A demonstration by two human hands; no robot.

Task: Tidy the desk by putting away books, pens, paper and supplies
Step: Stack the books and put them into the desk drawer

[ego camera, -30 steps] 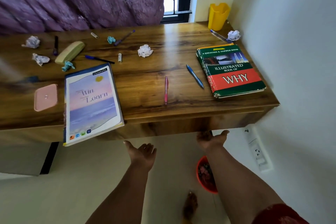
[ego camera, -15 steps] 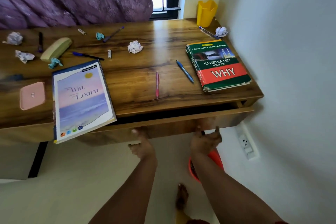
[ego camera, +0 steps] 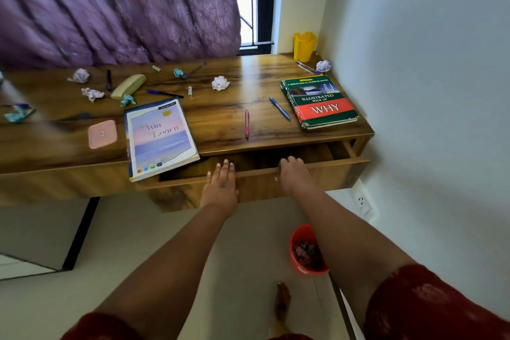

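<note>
— Two hands were on the drawer point(ego camera: 317, 171): left hand point(ego camera: 220, 188) flat, fingers straight; right hand point(ego camera: 294, 174) curled over its front edge.

— Risk?

— The notebook point(ego camera: 160, 138) overhung the desk point(ego camera: 220, 119) edge above the gap; jolting the drawer could have tipped it in. Pens and paper balls lay untouched on top.

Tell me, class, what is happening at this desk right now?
A person has the desk drawer partly open. The right hand curls over the drawer's front edge; the left hand rests flat on it. Pens, crumpled paper, the "Win Learn" notebook and the "Illustrated Book of Why" lie on the desktop.
</note>
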